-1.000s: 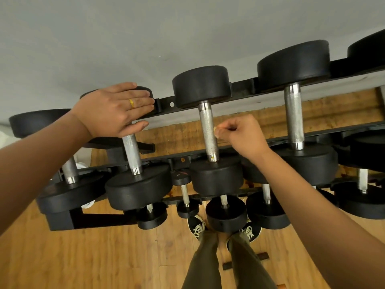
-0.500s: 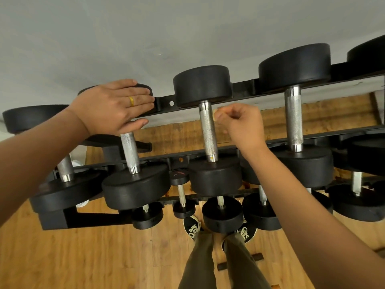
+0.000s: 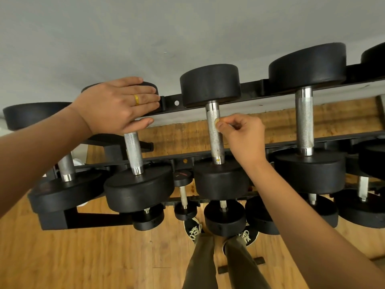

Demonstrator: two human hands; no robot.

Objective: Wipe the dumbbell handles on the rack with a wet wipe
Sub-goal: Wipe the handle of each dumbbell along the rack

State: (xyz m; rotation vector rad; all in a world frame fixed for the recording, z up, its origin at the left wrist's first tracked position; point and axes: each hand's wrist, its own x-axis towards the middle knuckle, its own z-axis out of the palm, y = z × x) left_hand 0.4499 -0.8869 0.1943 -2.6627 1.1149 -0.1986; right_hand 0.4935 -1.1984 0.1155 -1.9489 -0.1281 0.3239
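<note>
Several black dumbbells with knurled steel handles lie across a black rack [image 3: 253,86]. My left hand [image 3: 116,105], wearing a gold ring, rests flat with straight fingers on the far head of one dumbbell, above its handle [image 3: 133,152]. My right hand [image 3: 243,136] has its fingers curled. Its thumb and forefinger pinch a tiny yellowish scrap [image 3: 216,122] against the upper part of the middle handle [image 3: 215,142]. A third handle [image 3: 305,119] stands free to the right. No wet wipe shows in view.
Smaller dumbbells [image 3: 184,197] sit on a lower tier of the rack. My shoes [image 3: 194,230] and trouser legs stand on the wooden floor [image 3: 83,257] right in front of it. A grey wall [image 3: 145,34] rises behind the rack.
My right hand rose along the middle handle, drew slightly away, and now its fingertips are back against the handle higher up. My left hand stays on the dumbbell head.
</note>
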